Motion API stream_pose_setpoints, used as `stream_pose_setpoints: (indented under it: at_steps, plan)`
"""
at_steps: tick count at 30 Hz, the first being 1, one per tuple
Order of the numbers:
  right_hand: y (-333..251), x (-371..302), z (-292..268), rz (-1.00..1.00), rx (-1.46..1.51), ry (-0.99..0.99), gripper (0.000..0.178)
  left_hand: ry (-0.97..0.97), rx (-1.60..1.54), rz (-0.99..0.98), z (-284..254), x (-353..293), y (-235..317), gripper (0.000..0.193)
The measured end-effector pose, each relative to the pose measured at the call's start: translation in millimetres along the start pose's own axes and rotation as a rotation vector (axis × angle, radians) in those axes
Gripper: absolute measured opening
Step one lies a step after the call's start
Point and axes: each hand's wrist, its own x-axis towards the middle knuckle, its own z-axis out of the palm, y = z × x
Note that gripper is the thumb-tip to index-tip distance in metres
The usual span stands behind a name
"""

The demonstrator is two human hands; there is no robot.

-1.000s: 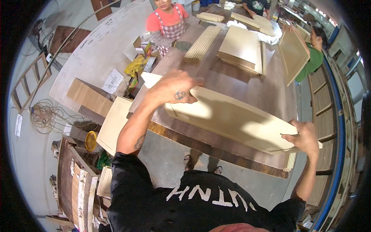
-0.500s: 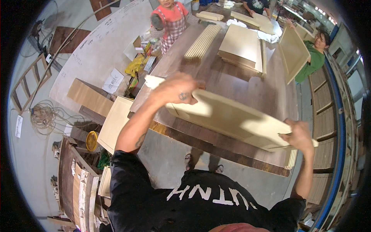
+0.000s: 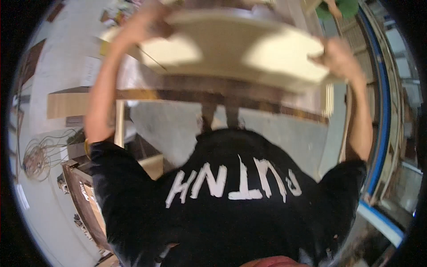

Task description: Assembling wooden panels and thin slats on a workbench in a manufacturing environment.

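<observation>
A long cream-coloured panel [image 3: 213, 51] spans the space between my two hands, lifted and tilted above the near edge of the wooden table [image 3: 200, 84]. My left hand [image 3: 153, 24] grips its left end, though motion smears the fingers. At the right end, my right hand [image 3: 340, 58] is closed around the panel's edge. Shadows of my arms and head fall across its face. Beneath the right end, a stack of thin cream panels [image 3: 329, 99] shows its edges at the table's corner.
A person's green sleeve [image 3: 342, 8] shows at the far right. On the left are a wooden board [image 3: 66, 104], a coil of cable [image 3: 38, 158] and a wooden cart [image 3: 84, 196]. A blue rail [image 3: 383, 107] runs along the right, beside stacked panels. Grey floor [image 3: 164, 124] lies below the table.
My view has tipped down toward my body. Both hands still hold the panel, which now sits higher in the picture and looks larger and more level. The far co-workers have mostly left view.
</observation>
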Motion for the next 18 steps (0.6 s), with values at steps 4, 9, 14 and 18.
stream_pose_setpoints:
  at_steps: [4, 9, 14, 18]
  plan:
    - [-8.8, -36.5, -35.1, -0.067, 0.199, 0.151, 0.036, -0.21, -0.029, -0.329, -68.2, 30.7, 69.0, 0.042]
    - [1.7, -42.8, -59.4, -0.159, 0.267, 0.164, 0.035, -0.274, -0.001, -0.357, -80.2, 34.7, 93.0, 0.048]
    - [-31.6, -31.2, 11.8, 0.198, 0.133, 0.151, 0.045, -0.217, 0.066, -0.231, 12.7, -5.8, 48.4, 0.06]
    - [-21.8, -23.9, 12.2, 0.12, 0.149, 0.163, 0.041, -0.005, -0.203, -0.133, 11.6, -15.0, 35.5, 0.05]
